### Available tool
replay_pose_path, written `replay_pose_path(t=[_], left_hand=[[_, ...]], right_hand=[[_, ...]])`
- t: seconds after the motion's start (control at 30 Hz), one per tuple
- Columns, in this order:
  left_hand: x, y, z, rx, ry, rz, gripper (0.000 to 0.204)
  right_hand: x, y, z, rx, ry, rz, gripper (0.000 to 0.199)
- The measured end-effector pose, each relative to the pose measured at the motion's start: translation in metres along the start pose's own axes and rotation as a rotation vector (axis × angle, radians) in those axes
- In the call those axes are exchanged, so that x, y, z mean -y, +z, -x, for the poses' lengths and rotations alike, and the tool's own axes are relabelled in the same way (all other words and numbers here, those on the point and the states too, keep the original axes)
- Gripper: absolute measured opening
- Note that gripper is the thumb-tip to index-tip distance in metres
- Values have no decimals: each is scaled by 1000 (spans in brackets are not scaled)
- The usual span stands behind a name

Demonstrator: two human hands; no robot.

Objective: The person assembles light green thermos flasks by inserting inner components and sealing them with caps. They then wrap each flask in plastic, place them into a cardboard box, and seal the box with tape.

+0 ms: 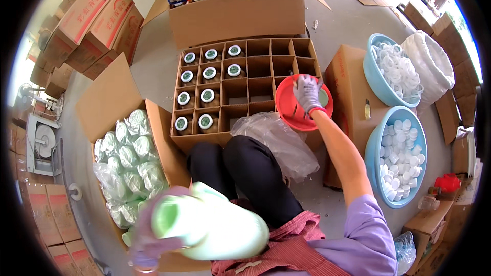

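Note:
A pale green thermos jug (230,227) lies tilted across my lap, its open end facing left. My left hand (151,237), gloved and blurred by motion, grips it around that open end. My right hand (308,94), in a grey glove, reaches into a red basin (286,115) beyond my right knee. Its fingers are bent together inside; what they hold is hidden. Near the hand, a round green piece (322,98) and thin dark tools show in the basin. Clear plastic film (281,143) lies against the basin's near side.
Ahead stands a divided carton (235,107) holding several white-capped jugs; a fuller carton (235,18) is behind it. Left is a box of bagged green jugs (128,156). Right are blue tubs of white rings (394,69) and white caps (401,158), beside a cutter (367,110).

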State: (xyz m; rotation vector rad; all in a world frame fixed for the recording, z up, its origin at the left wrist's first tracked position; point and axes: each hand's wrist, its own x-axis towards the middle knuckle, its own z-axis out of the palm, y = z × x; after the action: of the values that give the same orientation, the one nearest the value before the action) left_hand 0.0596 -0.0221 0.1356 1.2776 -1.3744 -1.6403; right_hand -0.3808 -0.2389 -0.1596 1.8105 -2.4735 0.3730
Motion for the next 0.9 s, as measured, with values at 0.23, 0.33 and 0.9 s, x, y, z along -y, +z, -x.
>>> replay_pose_path(t=[0.23,0.33,0.9], left_hand=[[-33,0,13,-362,699,-1082,82],[26,30,-38,-373,730,-1314,70],[99,61,-30,-561,839,-1501,54]], right_hand=[[94,-192,132,531,-280,-1351,47],[96,-236,194,616,-512,-1291,41],[131,-214,253,466,-691,-680,23]])
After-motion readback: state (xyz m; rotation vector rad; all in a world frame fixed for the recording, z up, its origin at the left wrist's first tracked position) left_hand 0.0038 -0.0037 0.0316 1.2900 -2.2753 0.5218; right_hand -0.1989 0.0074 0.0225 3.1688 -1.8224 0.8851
